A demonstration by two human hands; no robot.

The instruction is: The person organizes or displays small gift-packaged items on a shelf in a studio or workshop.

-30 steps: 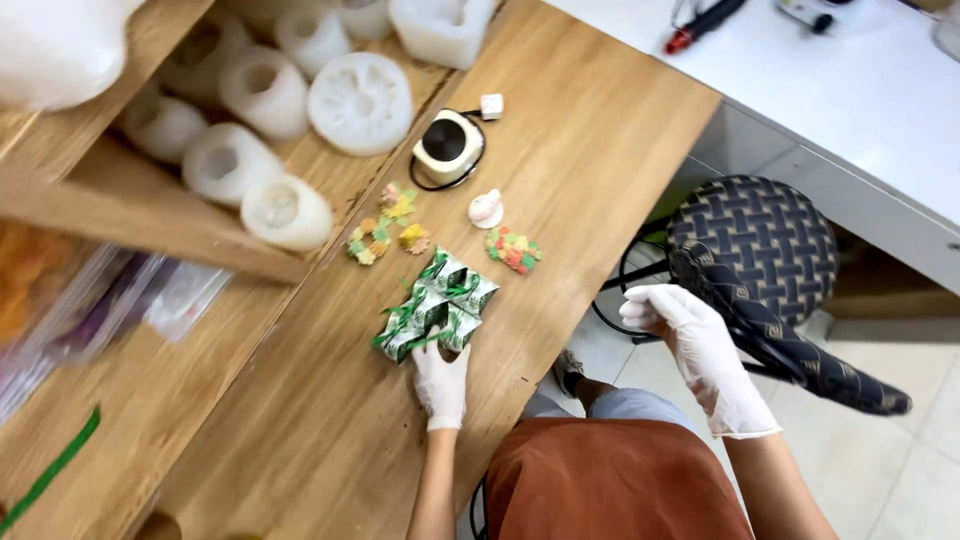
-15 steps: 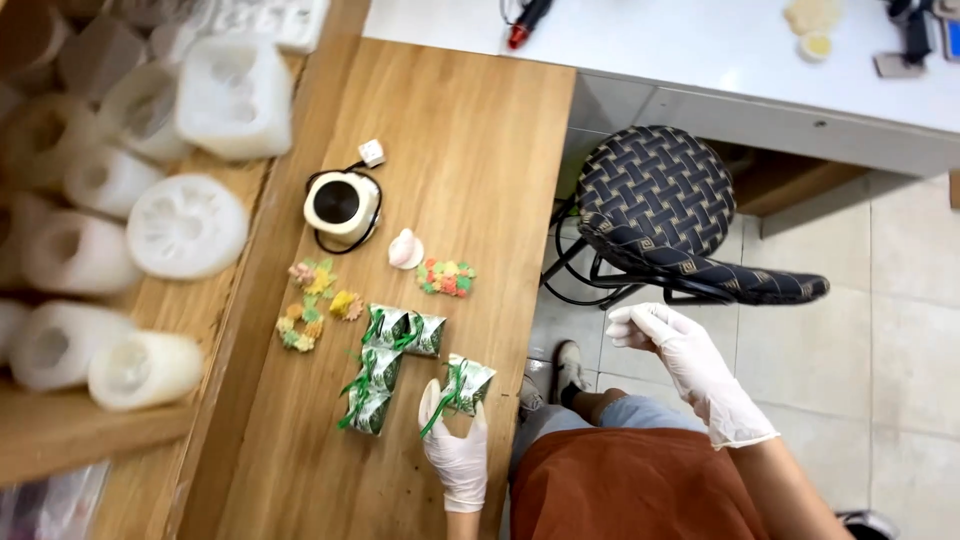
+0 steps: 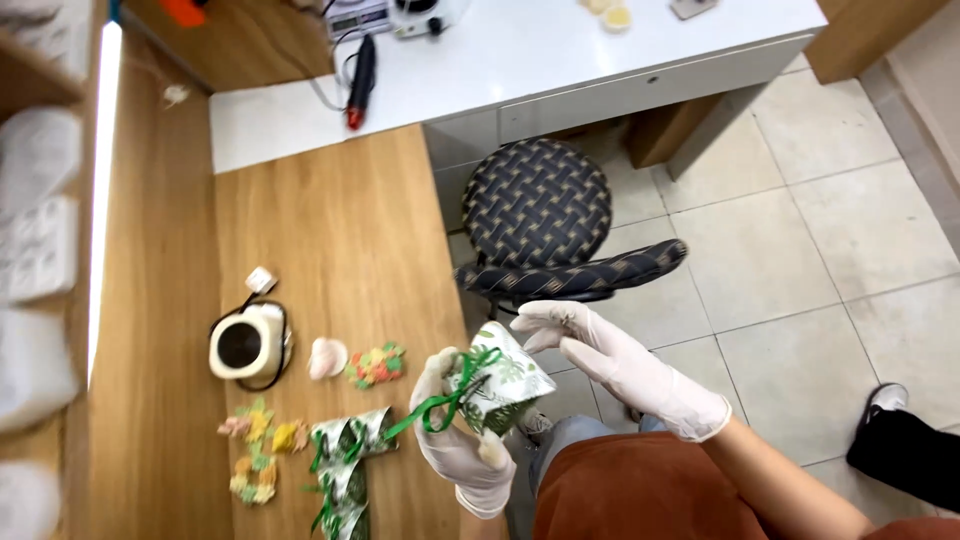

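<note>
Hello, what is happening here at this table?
A person in white gloves holds a small leaf-printed bag with green ribbon in the left hand, lifted off the wooden table. The right hand is open beside the bag, fingertips near its top. More such bags and small colourful pieces lie on the table.

Wooden table [image 3: 330, 230]: small white pot with dark inside [image 3: 245, 343], pale shell-shaped piece [image 3: 326, 357], multicoloured flower pieces [image 3: 376, 364] and [image 3: 256, 450], green-and-white packets with ribbon [image 3: 345, 470]. Beside it, woven dark stool [image 3: 538, 205]. White counter [image 3: 520, 50] with red-tipped black tool [image 3: 360, 75]. Tiled floor [image 3: 800, 250].
</note>
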